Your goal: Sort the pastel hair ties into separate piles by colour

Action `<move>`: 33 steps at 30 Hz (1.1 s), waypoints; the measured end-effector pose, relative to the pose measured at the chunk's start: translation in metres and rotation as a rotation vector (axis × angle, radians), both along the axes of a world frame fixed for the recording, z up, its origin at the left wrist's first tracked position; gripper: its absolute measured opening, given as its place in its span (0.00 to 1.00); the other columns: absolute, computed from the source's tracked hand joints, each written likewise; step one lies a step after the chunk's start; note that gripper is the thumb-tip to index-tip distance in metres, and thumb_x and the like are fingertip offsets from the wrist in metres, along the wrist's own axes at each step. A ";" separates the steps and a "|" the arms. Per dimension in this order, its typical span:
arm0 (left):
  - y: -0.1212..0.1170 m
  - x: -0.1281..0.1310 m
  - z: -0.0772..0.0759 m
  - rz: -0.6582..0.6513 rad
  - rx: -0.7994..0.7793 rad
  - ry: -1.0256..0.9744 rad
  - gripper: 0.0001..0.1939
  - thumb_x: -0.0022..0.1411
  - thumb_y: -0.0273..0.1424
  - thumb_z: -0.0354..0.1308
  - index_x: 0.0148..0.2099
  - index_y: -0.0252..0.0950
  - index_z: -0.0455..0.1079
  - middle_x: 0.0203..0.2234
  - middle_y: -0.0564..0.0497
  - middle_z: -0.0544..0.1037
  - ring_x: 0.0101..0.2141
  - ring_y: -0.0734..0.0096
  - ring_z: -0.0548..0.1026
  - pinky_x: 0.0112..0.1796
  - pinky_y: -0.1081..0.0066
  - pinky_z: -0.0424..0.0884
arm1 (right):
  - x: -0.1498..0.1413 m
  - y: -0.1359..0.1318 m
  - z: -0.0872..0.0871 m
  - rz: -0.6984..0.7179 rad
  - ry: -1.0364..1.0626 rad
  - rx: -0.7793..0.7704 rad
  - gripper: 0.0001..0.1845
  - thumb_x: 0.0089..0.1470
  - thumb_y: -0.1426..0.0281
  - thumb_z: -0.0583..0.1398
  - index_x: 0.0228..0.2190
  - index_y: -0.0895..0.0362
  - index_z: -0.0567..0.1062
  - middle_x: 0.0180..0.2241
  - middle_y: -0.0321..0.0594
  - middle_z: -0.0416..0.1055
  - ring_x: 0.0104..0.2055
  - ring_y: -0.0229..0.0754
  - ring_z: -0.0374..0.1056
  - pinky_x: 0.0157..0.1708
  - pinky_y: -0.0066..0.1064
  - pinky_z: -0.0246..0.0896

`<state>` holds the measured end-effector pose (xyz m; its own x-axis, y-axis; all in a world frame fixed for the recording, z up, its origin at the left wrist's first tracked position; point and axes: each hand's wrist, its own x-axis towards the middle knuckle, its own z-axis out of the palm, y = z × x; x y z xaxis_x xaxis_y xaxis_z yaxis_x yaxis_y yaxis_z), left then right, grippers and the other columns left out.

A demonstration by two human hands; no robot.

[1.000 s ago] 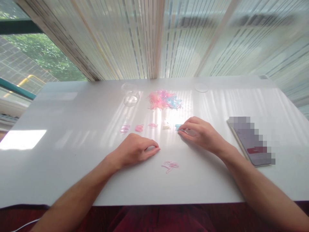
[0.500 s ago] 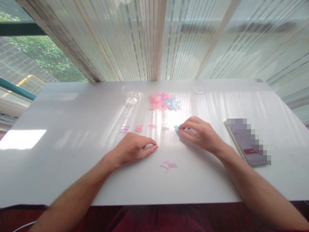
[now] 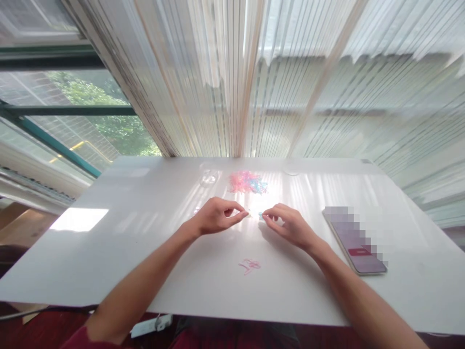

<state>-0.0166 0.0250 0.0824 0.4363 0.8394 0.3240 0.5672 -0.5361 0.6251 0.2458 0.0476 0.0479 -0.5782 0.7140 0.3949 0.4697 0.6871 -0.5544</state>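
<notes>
My right hand (image 3: 288, 224) is closed in a pinch, its fingertips on a small group of light-blue rubber bands (image 3: 260, 215). Thumb and index finger of my left hand (image 3: 220, 216) meet beside a few pale yellow bands (image 3: 250, 212); anything held between them is too small to make out. Farther back lies a mixed heap of pink, purple and blue rubber bands (image 3: 247, 182). Nearer to me is a loose cluster of pink bands (image 3: 250, 265). My left hand hides most of the row of small groups on that side.
A clear round container (image 3: 209, 178) stands left of the heap, and a clear lid (image 3: 291, 171) lies at the back right. A phone (image 3: 354, 242), partly blurred out, rests right of my right hand. Striped curtains (image 3: 232, 77) hang behind the white table (image 3: 174, 286).
My left hand has moved forward and right, from the open tabletop up to the yellow bands. My right hand stays at the blue bands. The camera has tilted up.
</notes>
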 end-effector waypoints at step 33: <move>-0.049 -0.001 -0.043 -0.345 -0.017 0.149 0.07 0.54 0.29 0.65 0.37 0.39 0.73 0.26 0.56 0.76 0.24 0.74 0.70 0.28 0.72 0.60 | -0.006 -0.004 -0.003 0.052 0.094 -0.139 0.07 0.60 0.72 0.57 0.32 0.57 0.75 0.24 0.34 0.68 0.26 0.35 0.63 0.27 0.26 0.58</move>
